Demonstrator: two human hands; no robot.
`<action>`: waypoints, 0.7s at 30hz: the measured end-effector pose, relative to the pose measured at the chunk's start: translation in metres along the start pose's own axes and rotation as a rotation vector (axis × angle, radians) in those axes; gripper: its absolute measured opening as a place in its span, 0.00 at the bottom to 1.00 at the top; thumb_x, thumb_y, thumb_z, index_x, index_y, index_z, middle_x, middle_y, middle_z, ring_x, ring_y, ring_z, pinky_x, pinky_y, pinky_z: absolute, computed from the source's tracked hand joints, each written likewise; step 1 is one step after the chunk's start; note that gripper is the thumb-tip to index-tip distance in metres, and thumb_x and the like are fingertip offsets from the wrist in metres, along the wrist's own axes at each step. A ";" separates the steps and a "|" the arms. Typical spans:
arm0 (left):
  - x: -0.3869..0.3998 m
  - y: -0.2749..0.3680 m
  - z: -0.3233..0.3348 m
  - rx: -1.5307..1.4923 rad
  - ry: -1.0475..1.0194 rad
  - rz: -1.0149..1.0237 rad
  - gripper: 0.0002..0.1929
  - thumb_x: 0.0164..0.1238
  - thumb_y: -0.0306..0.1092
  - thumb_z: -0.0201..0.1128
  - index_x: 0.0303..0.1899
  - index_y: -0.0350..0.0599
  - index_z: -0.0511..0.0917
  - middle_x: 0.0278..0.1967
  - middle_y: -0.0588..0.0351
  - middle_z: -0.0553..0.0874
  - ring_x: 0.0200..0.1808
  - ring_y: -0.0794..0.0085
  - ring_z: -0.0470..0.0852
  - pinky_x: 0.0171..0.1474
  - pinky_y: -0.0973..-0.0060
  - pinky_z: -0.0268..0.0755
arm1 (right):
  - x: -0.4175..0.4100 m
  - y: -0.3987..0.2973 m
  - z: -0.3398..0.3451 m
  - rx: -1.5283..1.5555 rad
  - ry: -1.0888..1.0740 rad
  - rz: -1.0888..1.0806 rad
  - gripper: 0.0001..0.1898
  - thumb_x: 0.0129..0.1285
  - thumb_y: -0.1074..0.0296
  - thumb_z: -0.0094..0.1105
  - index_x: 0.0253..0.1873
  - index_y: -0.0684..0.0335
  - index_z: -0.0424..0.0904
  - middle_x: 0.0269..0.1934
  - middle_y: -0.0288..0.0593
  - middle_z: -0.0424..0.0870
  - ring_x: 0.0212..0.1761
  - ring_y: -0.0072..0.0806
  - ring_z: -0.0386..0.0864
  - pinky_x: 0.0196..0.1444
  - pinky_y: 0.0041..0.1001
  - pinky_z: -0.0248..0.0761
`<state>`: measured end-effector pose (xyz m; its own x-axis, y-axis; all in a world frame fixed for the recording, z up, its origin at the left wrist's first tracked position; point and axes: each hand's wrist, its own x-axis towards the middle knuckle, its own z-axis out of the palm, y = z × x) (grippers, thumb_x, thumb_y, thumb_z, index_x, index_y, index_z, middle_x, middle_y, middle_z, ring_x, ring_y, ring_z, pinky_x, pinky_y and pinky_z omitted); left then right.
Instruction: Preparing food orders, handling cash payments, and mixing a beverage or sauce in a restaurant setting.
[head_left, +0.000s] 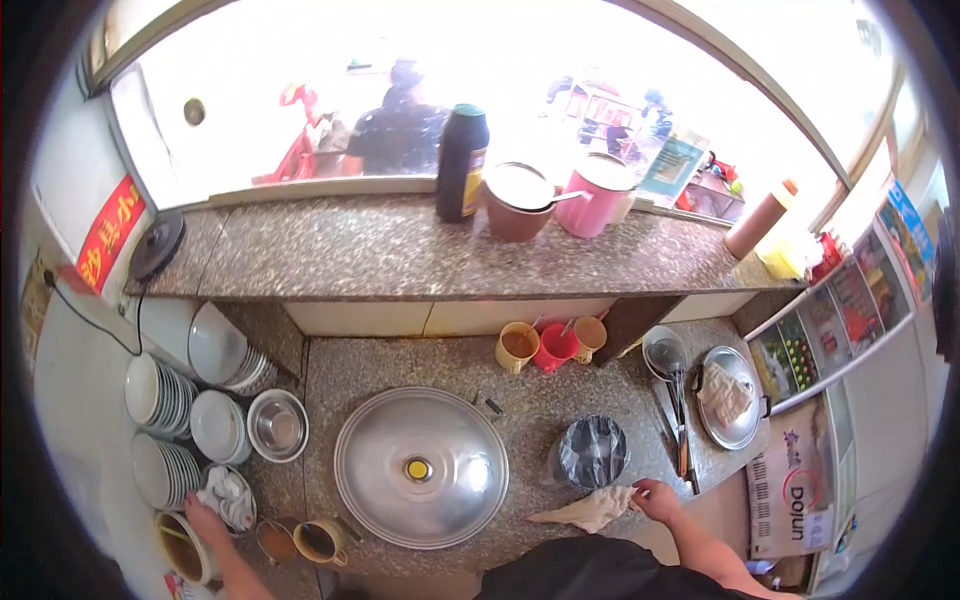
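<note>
My right hand pinches one end of a beige cloth that lies along the counter's near edge. Just beyond the cloth is a dark round container covered with clear plastic. At far left, my left hand is by the rim of a bowl of white spoons; its fingers are hard to make out, and whether they grip anything is unclear. A wide pot with a yellow handle in it stands below that hand. Between my hands sits a large domed metal lid with a yellow-topped knob.
Stacked white plates and a steel bowl stand at left. Mugs line the back; ladles and a lidded pan are at right. A dark bottle and pink jug occupy the raised granite shelf. A person sits beyond the window.
</note>
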<state>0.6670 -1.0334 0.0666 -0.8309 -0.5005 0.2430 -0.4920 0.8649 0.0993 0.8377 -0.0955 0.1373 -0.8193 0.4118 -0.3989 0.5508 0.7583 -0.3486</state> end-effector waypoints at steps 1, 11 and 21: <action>-0.001 0.000 -0.008 -0.041 0.040 -0.077 0.22 0.63 0.20 0.52 0.61 0.34 0.74 0.60 0.34 0.78 0.63 0.41 0.75 0.65 0.55 0.68 | 0.000 0.003 0.001 0.016 0.007 0.005 0.17 0.61 0.59 0.66 0.52 0.60 0.86 0.40 0.44 0.90 0.38 0.38 0.90 0.44 0.36 0.81; -0.023 -0.042 -0.030 -0.888 0.236 -0.401 0.23 0.67 0.22 0.55 0.64 0.36 0.72 0.56 0.42 0.83 0.54 0.52 0.83 0.58 0.60 0.75 | 0.022 -0.111 -0.029 0.258 0.109 -0.283 0.17 0.60 0.62 0.67 0.54 0.59 0.85 0.44 0.50 0.87 0.41 0.44 0.86 0.46 0.39 0.80; -0.264 0.489 -0.139 -1.581 -0.748 -0.308 0.16 0.69 0.20 0.56 0.56 0.39 0.76 0.50 0.54 0.83 0.49 0.68 0.85 0.49 0.70 0.81 | 0.002 -0.253 -0.050 0.108 0.006 -1.132 0.37 0.57 0.66 0.69 0.72 0.52 0.67 0.66 0.56 0.71 0.64 0.54 0.75 0.56 0.45 0.79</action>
<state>0.6818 -0.4735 0.1850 -0.9174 -0.1544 -0.3667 -0.3170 -0.2735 0.9081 0.6886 -0.2609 0.2673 -0.8556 -0.4792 0.1955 -0.4954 0.6488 -0.5776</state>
